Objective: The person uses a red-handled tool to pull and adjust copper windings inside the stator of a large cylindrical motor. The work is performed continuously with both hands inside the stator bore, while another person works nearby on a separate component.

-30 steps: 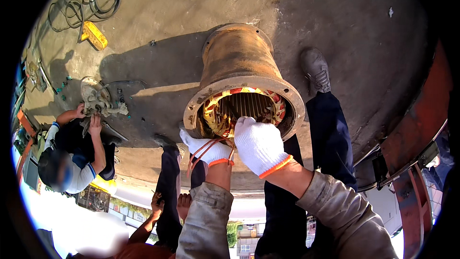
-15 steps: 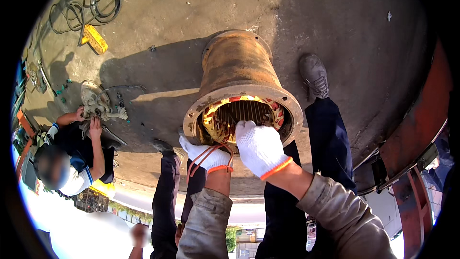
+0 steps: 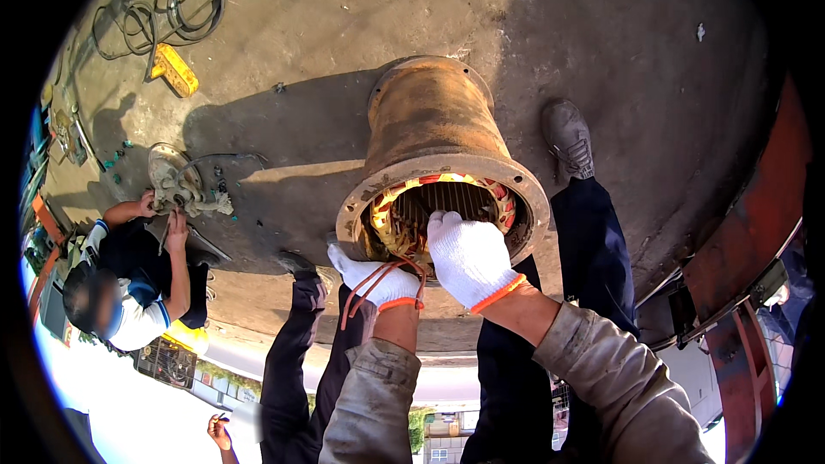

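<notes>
A rusty motor stator housing (image 3: pixel 434 125), a flanged cylinder, lies on the ground with its open end towards me. Inside the opening show copper-coloured windings (image 3: pixel 391 206) bound with yellow and red tape. My left hand (image 3: pixel 369 279), in a white glove with an orange cuff, grips the lower left of the flange; some of its fingers are hidden. Reddish-brown lead wires (image 3: pixel 378 271) hang across that glove. At the lower part of the opening is my right hand (image 3: pixel 468 258), gloved the same, fingers curled together by the windings. What they pinch is hidden.
At the left a co-worker's hands (image 3: pixel 176 222) work on a round metal part (image 3: pixel 172 172). A yellow box-shaped tool (image 3: pixel 176 70) and coiled cable (image 3: pixel 176 9) lie far left. Someone's shoe (image 3: pixel 567 139) stands right of the housing. A red steel beam (image 3: pixel 748 206) curves along the right.
The whole view has shifted slightly, so the housing sits a little further right. My hands keep nearly the same places on it. A bystander's hand at lower left has moved left.
</notes>
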The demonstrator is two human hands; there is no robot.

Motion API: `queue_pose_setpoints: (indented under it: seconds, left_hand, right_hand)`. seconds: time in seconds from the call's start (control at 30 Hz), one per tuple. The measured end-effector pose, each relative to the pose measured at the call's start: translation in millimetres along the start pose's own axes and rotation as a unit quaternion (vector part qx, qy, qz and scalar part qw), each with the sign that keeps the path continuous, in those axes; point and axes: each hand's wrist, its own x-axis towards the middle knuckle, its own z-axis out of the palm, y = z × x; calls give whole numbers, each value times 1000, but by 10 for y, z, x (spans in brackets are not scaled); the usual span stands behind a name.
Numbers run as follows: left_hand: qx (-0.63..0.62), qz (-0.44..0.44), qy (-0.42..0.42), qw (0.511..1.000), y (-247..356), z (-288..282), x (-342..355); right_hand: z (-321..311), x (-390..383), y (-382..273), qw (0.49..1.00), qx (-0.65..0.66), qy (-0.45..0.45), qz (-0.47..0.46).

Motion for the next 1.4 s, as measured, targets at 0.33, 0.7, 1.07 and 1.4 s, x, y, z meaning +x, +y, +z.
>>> queue_pose_setpoints:
  seconds: [0.33, 0.7, 1.07, 1.4]
  left_hand:
    - [74, 24, 50, 996, -170, -49, 119]
    - [0, 9, 24, 1000, 102, 281, -195]
    - [57, 77, 44, 994, -56, -19, 130]
    - [83, 57, -80, 992, 440, 194, 200]
  right_hand:
    - [-205, -31, 51, 998, -21, -49, -29]
    - [428, 687, 173, 996, 73, 46, 38]
    - [-76, 75, -32, 995, 89, 15, 32]
    - [-187, -627, -58, 995, 56, 76, -22]
